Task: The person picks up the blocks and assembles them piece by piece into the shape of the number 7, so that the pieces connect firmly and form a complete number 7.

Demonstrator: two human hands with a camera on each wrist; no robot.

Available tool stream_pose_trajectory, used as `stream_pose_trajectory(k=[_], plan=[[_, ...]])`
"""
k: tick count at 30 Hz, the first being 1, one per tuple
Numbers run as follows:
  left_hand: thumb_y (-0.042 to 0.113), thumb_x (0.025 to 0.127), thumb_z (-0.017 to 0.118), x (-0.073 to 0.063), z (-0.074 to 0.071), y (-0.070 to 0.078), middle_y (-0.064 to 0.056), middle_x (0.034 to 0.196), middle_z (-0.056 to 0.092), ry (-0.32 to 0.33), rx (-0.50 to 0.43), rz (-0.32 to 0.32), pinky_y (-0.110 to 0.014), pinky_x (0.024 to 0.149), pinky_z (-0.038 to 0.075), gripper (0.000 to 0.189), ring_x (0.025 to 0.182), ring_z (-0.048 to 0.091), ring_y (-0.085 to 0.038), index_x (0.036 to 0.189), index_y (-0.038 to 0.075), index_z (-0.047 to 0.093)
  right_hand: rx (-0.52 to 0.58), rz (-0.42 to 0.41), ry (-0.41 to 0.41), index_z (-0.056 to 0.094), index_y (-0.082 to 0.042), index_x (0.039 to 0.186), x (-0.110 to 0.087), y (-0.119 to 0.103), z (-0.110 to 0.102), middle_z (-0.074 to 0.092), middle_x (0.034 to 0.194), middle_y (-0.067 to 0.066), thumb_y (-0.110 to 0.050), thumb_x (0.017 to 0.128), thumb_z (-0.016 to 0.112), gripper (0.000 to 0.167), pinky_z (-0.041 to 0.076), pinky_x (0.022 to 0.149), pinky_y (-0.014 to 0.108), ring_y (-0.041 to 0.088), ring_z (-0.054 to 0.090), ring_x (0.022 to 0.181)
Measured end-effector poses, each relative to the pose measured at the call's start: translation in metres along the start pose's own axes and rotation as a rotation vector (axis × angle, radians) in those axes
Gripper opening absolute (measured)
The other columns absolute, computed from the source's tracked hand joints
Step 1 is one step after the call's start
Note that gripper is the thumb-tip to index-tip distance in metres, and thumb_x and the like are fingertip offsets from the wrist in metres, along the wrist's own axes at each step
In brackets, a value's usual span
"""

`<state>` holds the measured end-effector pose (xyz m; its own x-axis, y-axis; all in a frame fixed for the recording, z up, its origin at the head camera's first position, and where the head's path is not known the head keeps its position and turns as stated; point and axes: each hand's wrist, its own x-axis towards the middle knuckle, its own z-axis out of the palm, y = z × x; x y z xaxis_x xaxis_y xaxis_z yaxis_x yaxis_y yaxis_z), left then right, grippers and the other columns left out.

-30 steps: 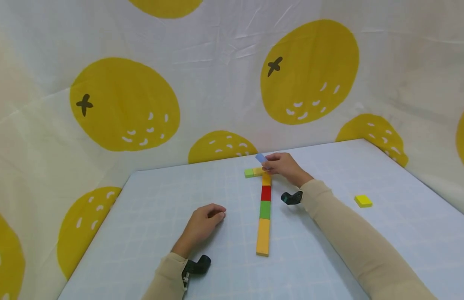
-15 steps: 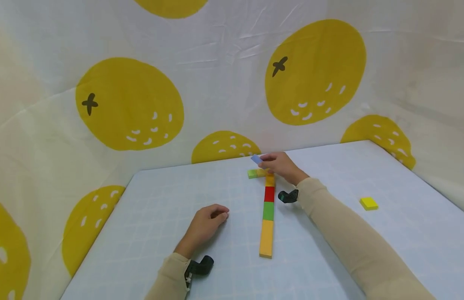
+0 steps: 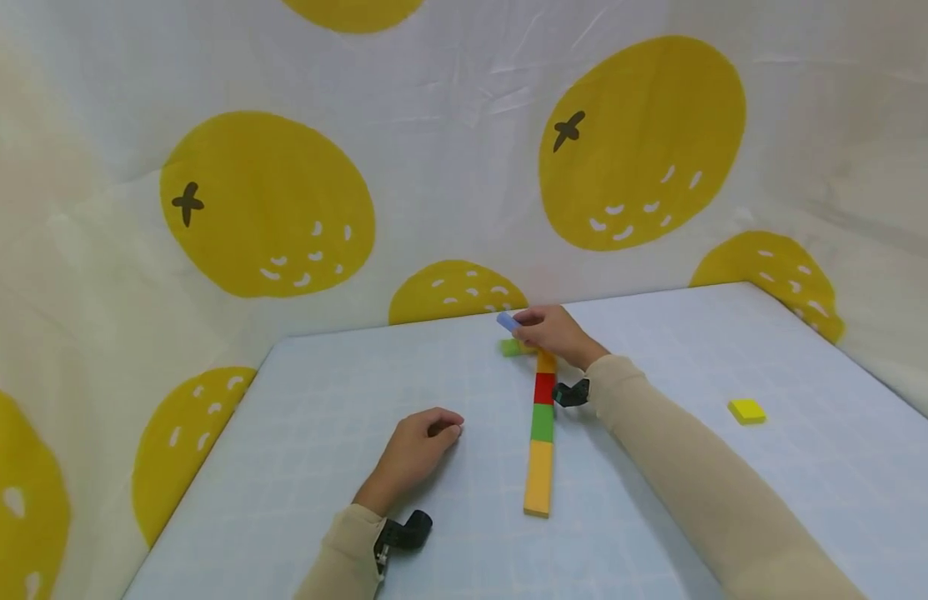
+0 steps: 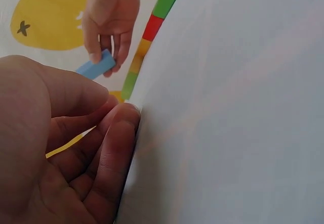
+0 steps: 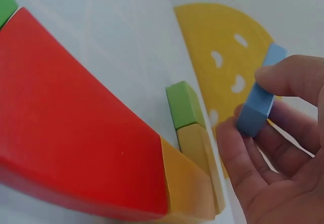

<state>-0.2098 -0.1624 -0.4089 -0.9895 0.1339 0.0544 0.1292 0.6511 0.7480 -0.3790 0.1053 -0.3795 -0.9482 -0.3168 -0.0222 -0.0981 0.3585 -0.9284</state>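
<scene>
My right hand [image 3: 557, 333] pinches a blue rectangular block [image 5: 260, 95] between thumb and fingers, holding it tilted above the far end of a row of blocks. Just below it in the head view lies a light green block [image 3: 511, 347]. A pale yellow block [image 5: 195, 143] adjoins this green one, partly hidden by my hand in the head view. From there the row runs toward me: an orange block [image 3: 546, 362], a red block [image 3: 544, 388], a green block [image 3: 542, 422] and a long orange block [image 3: 539, 477]. My left hand [image 3: 414, 454] rests on the table, fingers loosely curled around nothing.
A yellow square block [image 3: 747, 411] lies apart on the right of the pale table [image 3: 343, 375]. Behind the table's far edge hangs a white curtain [image 3: 448, 183] printed with large yellow fruit. Each wrist wears a small black camera.
My right hand has shifted left with the blue block, from over the row's corner to over the light green block. The left hand stays in place. The head view has turned slightly.
</scene>
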Motion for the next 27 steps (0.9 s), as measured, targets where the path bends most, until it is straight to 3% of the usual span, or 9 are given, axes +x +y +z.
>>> stream_pose_trajectory(k=[9, 27], plan=[[0.023, 0.099, 0.064, 0.001, -0.004, -0.001, 0.006, 0.107, 0.068, -0.005, 0.010, -0.005, -0.042, 0.091, 0.050, 0.014, 0.099, 0.059, -0.016, 0.109, 0.020, 0.073, -0.160, 0.006, 0.049, 0.063, -0.007, 0.130, 0.009, -0.007, 0.009, 0.066, 0.121, 0.009, -0.028, 0.095, 0.070, 0.042, 0.048, 0.100, 0.043, 0.029, 0.058, 0.109], [0.022, 0.099, 0.064, 0.002, -0.004, -0.001, 0.007, 0.106, 0.067, -0.010, 0.000, -0.008, -0.040, 0.090, 0.050, 0.013, 0.098, 0.058, -0.015, 0.109, 0.021, 0.073, -0.249, -0.060, 0.009, 0.068, -0.008, 0.126, 0.027, -0.010, 0.024, 0.067, 0.121, 0.011, -0.027, 0.093, 0.073, 0.038, 0.049, 0.099, 0.042, 0.028, 0.058, 0.109]])
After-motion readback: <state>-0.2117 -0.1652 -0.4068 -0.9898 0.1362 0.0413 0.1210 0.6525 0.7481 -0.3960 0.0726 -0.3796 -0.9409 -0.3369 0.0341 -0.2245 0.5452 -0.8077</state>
